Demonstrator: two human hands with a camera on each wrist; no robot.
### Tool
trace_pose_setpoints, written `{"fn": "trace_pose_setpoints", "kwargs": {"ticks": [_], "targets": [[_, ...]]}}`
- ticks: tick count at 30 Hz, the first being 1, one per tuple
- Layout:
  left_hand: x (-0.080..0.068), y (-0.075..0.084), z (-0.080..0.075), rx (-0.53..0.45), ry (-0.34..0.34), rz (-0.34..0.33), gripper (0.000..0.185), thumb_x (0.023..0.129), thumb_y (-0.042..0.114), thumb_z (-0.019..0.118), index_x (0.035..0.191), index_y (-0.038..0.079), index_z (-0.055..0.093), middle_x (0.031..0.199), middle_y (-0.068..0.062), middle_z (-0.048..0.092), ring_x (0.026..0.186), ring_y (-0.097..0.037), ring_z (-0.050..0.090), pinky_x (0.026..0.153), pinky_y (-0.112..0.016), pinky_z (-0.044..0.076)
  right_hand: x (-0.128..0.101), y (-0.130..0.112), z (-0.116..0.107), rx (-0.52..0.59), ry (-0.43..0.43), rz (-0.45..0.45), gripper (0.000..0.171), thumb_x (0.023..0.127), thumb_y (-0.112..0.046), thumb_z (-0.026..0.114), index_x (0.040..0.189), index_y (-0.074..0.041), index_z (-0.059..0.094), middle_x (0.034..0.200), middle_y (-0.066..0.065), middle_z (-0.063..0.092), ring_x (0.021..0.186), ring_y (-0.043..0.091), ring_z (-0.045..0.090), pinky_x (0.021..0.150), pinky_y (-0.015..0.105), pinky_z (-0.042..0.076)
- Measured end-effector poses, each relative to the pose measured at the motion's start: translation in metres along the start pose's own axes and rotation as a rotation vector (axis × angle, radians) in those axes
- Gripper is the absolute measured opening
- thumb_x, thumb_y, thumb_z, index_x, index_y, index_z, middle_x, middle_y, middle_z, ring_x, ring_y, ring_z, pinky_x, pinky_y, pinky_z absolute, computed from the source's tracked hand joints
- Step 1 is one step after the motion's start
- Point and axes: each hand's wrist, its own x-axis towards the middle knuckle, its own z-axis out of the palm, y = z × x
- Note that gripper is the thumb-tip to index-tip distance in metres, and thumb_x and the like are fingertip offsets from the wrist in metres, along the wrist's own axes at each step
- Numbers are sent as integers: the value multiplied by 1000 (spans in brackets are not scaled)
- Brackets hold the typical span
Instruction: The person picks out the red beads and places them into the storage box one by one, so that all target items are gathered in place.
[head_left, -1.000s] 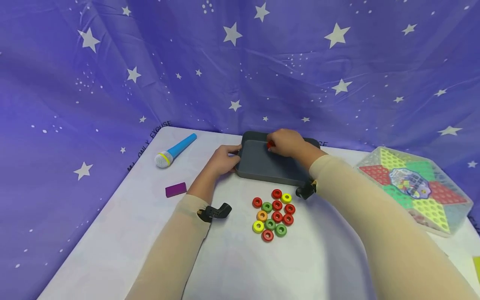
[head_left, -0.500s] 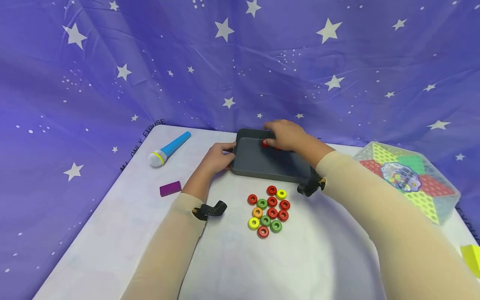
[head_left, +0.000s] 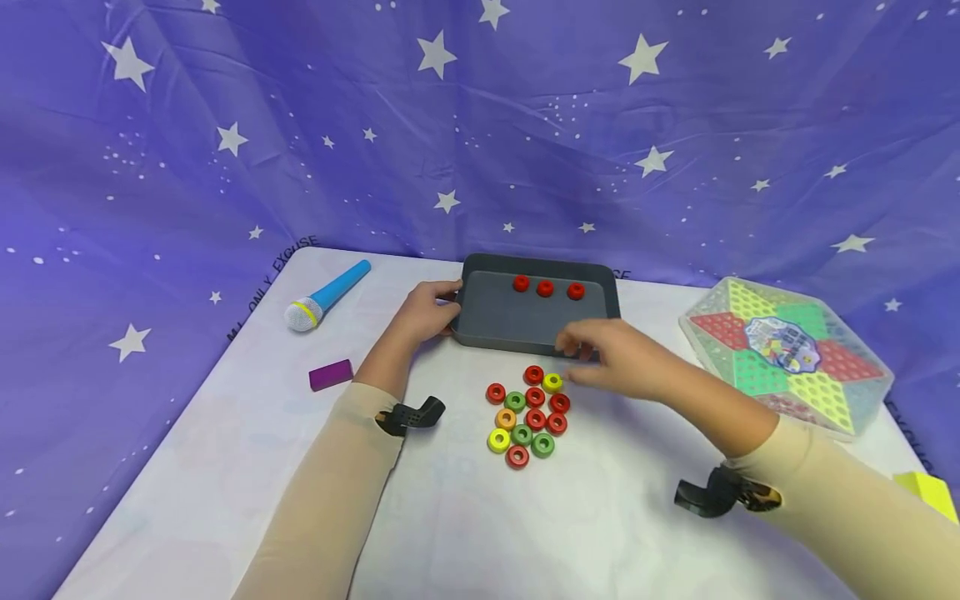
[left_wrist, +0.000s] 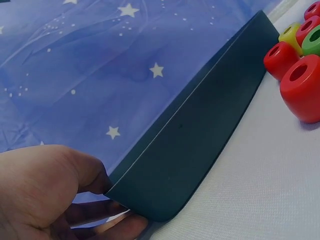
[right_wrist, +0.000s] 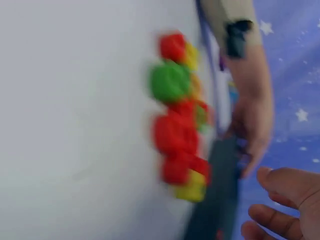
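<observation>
A dark grey tray lies at the back of the white table, with three red rings in a row along its far side. My left hand grips the tray's left corner, thumb over the rim. My right hand hovers with loose fingers just right of a cluster of red, green, yellow and orange rings, holding nothing. The right wrist view is blurred; the rings show as smears there.
A blue toy microphone and a purple block lie to the left. A hexagonal Chinese-checkers board sits at the right, a yellow-green block near the right edge. A starry purple cloth hangs behind.
My right hand has left the tray, where it set down a red ring, and drawn back toward me to the ring cluster. The left hand has kept its hold on the tray.
</observation>
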Motion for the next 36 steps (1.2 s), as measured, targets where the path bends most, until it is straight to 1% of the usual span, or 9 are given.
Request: {"fn": "trace_pose_setpoints", "kwargs": {"ticks": [4,8,12,17,19,21,27,32,36], "targets": [[0,1,-1,-13,0,12,60,91,8,57,150,14,51,133,-16,60,99,-29,68,68,-33,63,-22,4,31,-4,-47,10,32,85,-19,79,115,-16,69,107,-5,70,95,15,64,84,36,56],[2,0,-2,-37,5,14,58,90,8,58,148,12,50,127,-16,59,98,-30,67,68,-35,63,-29,8,50,-21,-43,-6,34,85,-16,75,119,-18,70,110,-9,68,98,10,62,90,36,55],[2,-2,-2,-61,2,0,56,91,8,59,146,11,49,126,-15,59,99,-30,67,69,-37,63,-29,10,57,-39,-38,-44,36,85,-13,73,120,-20,72,109,-9,68,97,7,61,90,35,55],[2,-1,-2,-73,3,-2,54,92,8,59,145,10,49,126,-15,60,99,-30,68,69,-38,63,-28,10,56,-58,-65,-61,34,86,-16,75,120,-21,72,109,-10,68,99,7,62,93,36,55],[1,0,-2,-71,1,-1,54,92,8,59,145,11,49,126,-14,60,99,-30,67,69,-37,63,-28,11,50,-61,-82,-61,33,86,-17,76,119,-21,72,108,-11,67,98,9,62,92,35,55],[1,1,-2,-68,-1,4,54,92,9,59,145,11,49,126,-14,60,100,-30,67,69,-37,63,-29,14,40,-60,-102,-66,33,85,-17,77,118,-21,72,106,-12,67,95,12,61,87,35,55],[0,3,1,-67,-1,12,51,93,9,59,143,11,50,124,-14,61,98,-30,67,68,-37,63,-23,33,-9,-52,-142,-86,31,83,-11,77,114,-18,72,100,-11,65,87,18,60,75,36,54],[1,3,0,-61,-5,-3,52,93,9,59,144,12,49,125,-14,61,96,-29,68,68,-36,62,-1,54,-48,-65,-151,-44,32,84,-6,74,114,-17,71,100,-9,67,88,19,60,72,36,53],[2,1,-2,-70,-10,-9,53,94,9,59,146,12,49,126,-14,61,97,-29,68,69,-37,62,26,64,-69,-88,-144,-14,32,84,-3,70,114,-15,70,98,-5,68,88,19,60,74,37,54]]}}
